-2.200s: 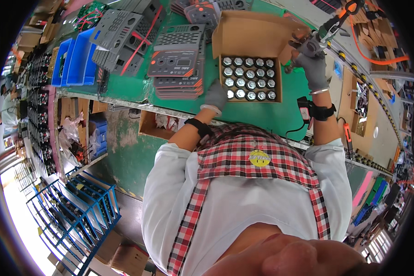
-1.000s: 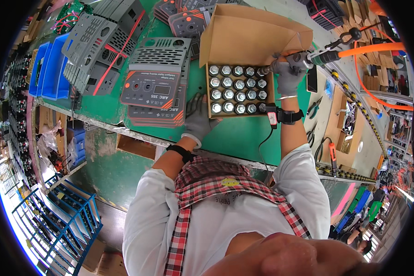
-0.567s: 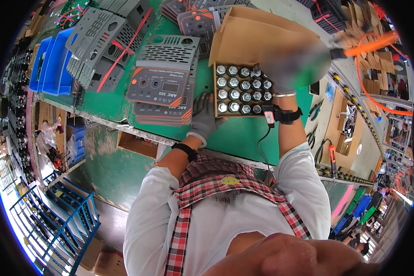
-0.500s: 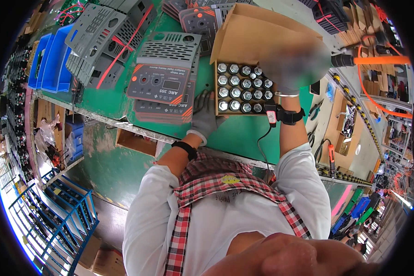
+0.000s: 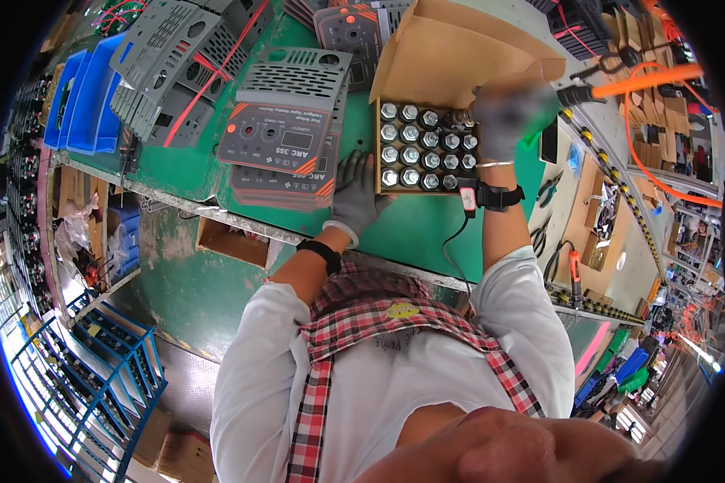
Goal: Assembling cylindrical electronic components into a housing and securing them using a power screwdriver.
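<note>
A brown cardboard box [image 5: 459, 44] stands on the green tabletop with its lid raised. Inside it, silver hex-topped metal fittings [image 5: 410, 154] with dark collars stand upright in rows. My left hand [image 5: 356, 197], in a grey glove, lies flat against the box's left side, fingers stretched out. At the box's right end my gloved right hand [image 5: 495, 129] is wrapped round a green and black air tool [image 5: 537, 121], joined to an orange hose [image 5: 648, 80]. Blur hides the tool's shape and my right fingertips; its working end cannot be made out.
Grey printed metal panels [image 5: 278, 141] lie stacked left of my left hand. Beyond them are bent grey housings [image 5: 169, 60] tied with red strips, and blue bins [image 5: 97, 97]. Pliers [image 5: 549, 191] and an orange-handled screwdriver [image 5: 574, 270] lie at the right.
My right hand and the air tool have shifted slightly within the right end of the box, and the hose now tilts upward. My left hand stays beside the box.
</note>
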Tool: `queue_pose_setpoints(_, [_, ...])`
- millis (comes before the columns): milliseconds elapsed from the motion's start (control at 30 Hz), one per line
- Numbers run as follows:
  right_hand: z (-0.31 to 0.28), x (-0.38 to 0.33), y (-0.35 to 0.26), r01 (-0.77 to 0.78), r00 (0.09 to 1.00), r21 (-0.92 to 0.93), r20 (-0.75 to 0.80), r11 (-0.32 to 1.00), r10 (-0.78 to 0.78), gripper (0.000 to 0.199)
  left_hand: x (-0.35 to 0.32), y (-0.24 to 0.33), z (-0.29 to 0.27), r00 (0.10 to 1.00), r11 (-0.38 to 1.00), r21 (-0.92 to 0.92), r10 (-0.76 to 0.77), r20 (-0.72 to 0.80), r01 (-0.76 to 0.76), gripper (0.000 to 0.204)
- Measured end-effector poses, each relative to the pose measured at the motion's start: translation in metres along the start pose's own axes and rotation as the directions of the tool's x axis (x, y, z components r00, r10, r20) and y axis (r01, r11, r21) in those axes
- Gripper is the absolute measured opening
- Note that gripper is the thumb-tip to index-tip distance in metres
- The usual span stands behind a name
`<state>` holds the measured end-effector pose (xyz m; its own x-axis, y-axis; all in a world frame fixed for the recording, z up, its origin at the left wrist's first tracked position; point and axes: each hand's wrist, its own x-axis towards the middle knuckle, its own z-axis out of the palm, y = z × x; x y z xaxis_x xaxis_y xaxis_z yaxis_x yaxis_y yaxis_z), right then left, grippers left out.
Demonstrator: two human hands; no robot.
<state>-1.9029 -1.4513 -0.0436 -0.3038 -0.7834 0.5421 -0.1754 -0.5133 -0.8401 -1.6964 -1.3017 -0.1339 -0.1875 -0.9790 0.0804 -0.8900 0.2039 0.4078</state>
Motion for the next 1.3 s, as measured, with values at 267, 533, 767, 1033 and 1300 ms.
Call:
queue_pose_setpoints(267, [0.003,0.013,-0.051,-0.182,0.982,0.334,0.021,0.925,0.186,0.035,0.001,-0.003,0.004,0.999,0.999,-0.027,0.026,-0.042,-0.027,0.084])
queue_pose_setpoints(533, [-0.003,-0.003,-0.098,-0.344,0.928,0.193,0.219,0.919,0.301,0.033,-0.006,0.047,-0.074,0.888,0.898,-0.301,0.175,-0.425,-0.322,0.062])
queue_pose_setpoints(767, [-0.008,-0.044,-0.109,-0.371,0.906,0.233,0.303,0.899,0.296,0.044,0.086,0.114,-0.165,0.812,0.760,-0.383,0.314,-0.492,-0.526,0.028])
queue_pose_setpoints(1033, [-0.021,-0.053,-0.107,-0.059,0.960,-0.048,0.271,0.997,0.070,0.044,0.092,0.121,-0.161,0.714,0.786,-0.049,0.532,-0.456,-0.616,0.032])
queue_pose_setpoints(1300, [-0.028,-0.057,-0.114,-0.172,0.954,0.023,0.251,0.985,0.160,0.047,0.083,0.139,-0.158,0.826,0.839,-0.182,0.425,-0.371,-0.513,0.031])
